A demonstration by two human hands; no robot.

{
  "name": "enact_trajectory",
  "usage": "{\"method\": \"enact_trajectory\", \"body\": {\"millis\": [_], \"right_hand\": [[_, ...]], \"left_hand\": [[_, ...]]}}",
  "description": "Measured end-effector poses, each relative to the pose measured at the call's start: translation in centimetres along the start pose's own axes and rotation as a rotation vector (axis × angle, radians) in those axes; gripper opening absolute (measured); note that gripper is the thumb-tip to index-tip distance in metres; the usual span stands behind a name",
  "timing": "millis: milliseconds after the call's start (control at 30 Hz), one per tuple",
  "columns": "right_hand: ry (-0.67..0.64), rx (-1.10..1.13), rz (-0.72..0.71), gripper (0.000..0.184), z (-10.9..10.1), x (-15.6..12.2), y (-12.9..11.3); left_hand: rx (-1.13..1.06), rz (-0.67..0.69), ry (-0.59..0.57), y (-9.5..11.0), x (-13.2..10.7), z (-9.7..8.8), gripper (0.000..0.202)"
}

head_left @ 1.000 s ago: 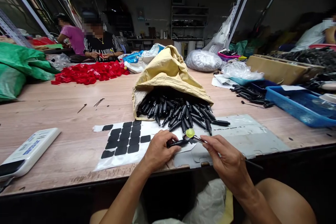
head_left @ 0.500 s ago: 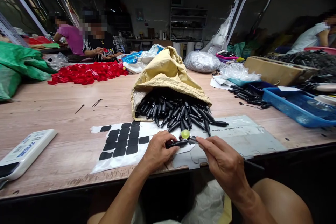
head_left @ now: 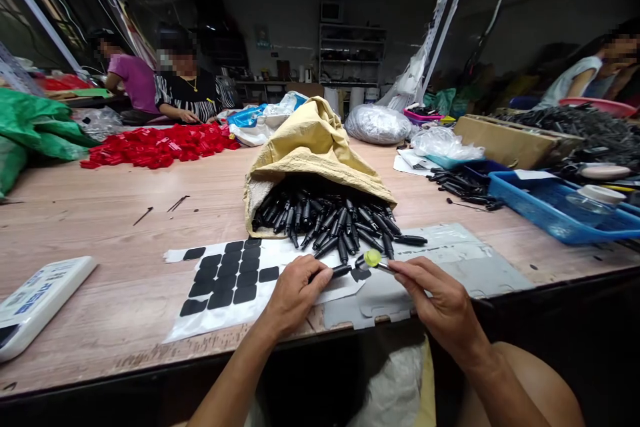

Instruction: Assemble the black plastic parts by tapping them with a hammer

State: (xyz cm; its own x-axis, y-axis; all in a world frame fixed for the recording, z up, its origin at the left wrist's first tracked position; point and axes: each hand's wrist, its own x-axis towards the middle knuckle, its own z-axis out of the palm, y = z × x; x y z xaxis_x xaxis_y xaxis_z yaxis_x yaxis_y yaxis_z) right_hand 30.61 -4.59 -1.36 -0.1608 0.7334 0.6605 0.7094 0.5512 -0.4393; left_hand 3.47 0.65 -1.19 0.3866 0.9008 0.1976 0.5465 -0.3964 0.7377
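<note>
My left hand [head_left: 299, 290] is closed around a black pen-like part [head_left: 341, 271], whose end sticks out to the right past the thumb. My right hand [head_left: 440, 297] pinches a thin, metallic-looking stick [head_left: 384, 267] with a yellow-green rounded piece [head_left: 372, 258] at its left end. That end hangs just right of the black part, with a small gap between them. Beyond both hands, many similar black parts [head_left: 345, 227] spill from the mouth of a yellow sack [head_left: 320, 140]. A white sheet with black rounded squares [head_left: 227, 273] lies left of my left hand.
A grey board [head_left: 450, 273] lies under my right hand at the table edge. A white device [head_left: 45, 303] stands at left, a blue tray [head_left: 555, 213] at right. A red pile [head_left: 160, 143] lies farther back. Co-workers sit across the table and at the far right.
The yellow-green end and my right hand have moved right, away from the black part in my left hand. The view has shifted slightly. A co-worker across the table has lowered their hands.
</note>
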Motion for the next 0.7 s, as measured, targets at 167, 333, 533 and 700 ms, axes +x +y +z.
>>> {"method": "enact_trajectory", "body": {"millis": [167,333,533,700], "right_hand": [[-0.108,-0.110,-0.166,0.022,-0.1,-0.4,3.1],[-0.139,-0.116,-0.139,0.019,0.8,-0.8,3.8],[-0.140,-0.130,-0.110,0.019,0.9,-1.0,3.7],[-0.128,-0.138,-0.115,0.019,0.9,-1.0,3.8]], "left_hand": [[-0.033,-0.057,0.028,0.1,0.0,-0.2,0.046],[-0.072,-0.071,0.003,0.2,-0.2,-0.3,0.048],[-0.036,-0.054,0.004,0.1,0.0,-0.2,0.049],[0.017,0.071,-0.033,1.5,-1.4,-0.7,0.039]]}}
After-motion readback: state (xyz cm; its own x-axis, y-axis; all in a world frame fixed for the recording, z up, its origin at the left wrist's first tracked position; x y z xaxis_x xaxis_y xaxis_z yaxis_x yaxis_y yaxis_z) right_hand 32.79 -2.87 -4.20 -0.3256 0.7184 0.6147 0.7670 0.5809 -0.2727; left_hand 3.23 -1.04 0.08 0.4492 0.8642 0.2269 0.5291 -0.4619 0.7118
